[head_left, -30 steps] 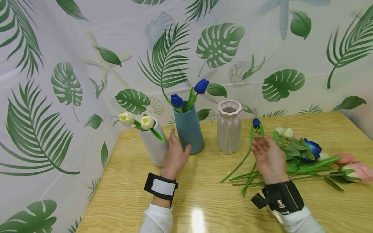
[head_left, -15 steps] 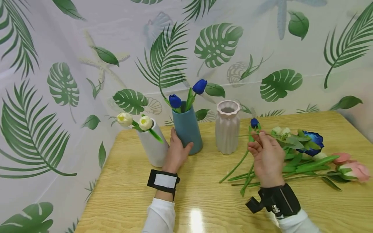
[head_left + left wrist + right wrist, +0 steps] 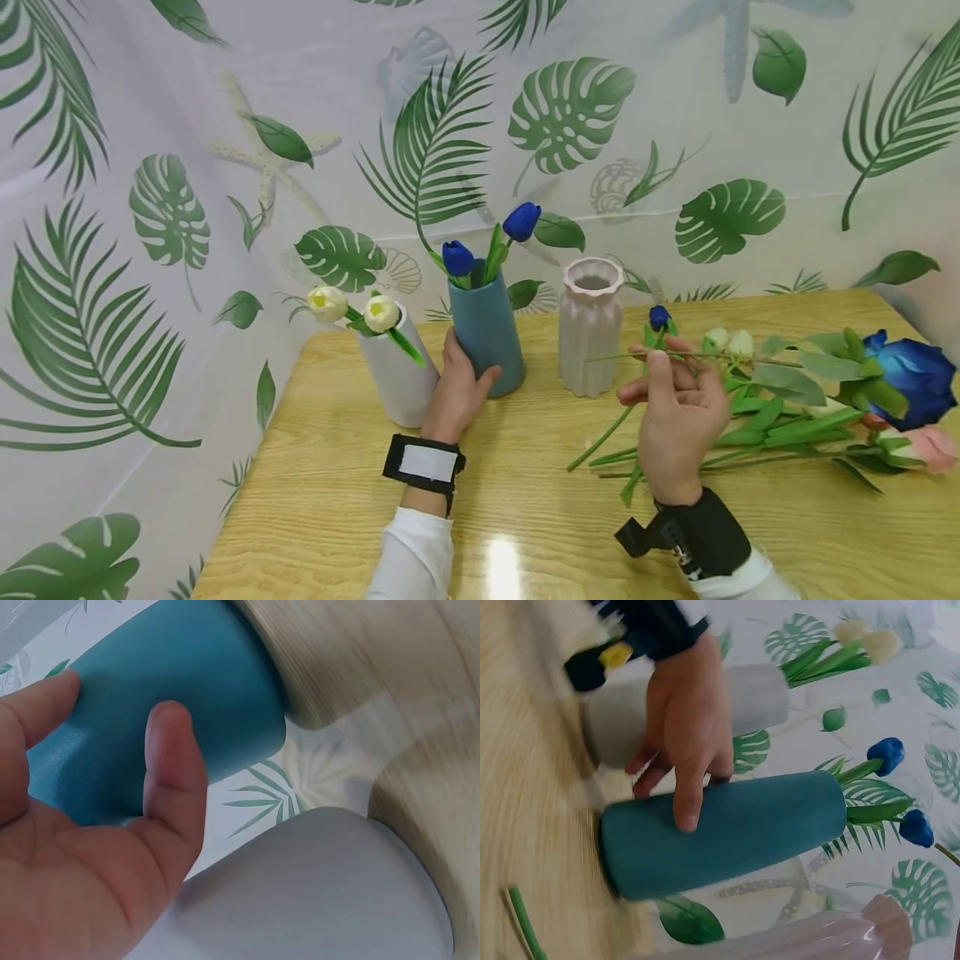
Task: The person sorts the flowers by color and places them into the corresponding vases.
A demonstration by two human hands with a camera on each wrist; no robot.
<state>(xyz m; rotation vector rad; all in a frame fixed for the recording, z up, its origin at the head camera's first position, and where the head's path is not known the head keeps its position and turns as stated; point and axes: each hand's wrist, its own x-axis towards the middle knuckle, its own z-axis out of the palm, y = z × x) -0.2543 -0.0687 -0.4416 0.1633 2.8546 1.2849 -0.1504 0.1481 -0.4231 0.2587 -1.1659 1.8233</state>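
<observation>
My left hand [image 3: 457, 400] holds the lower left side of a teal vase [image 3: 487, 333], its thumb across the front. Two blue tulips [image 3: 522, 222] stand in that vase. In the right wrist view, the left hand's thumb [image 3: 688, 802] lies on the teal wall, the other fingers at its side. My right hand [image 3: 678, 437] pinches the thin stem of a blue rose [image 3: 911, 379] between thumb and fingers. The bloom points right, and the bare stem end reaches left across the front of a pale pink pleated vase [image 3: 590, 333].
A white vase [image 3: 397, 375] with two white tulips [image 3: 381, 312] stands left of the teal one. Right of the pleated vase, a blue tulip [image 3: 659, 317], white buds [image 3: 738, 344] and a pink rose [image 3: 926, 450] lie on the wooden table [image 3: 547, 500]. A leaf-print cloth [image 3: 600, 183] hangs behind.
My right hand has pinched the blue rose's stem and lifted it from the pile, the bloom swinging out to the right. My left hand has settled on the teal vase, which has not moved.
</observation>
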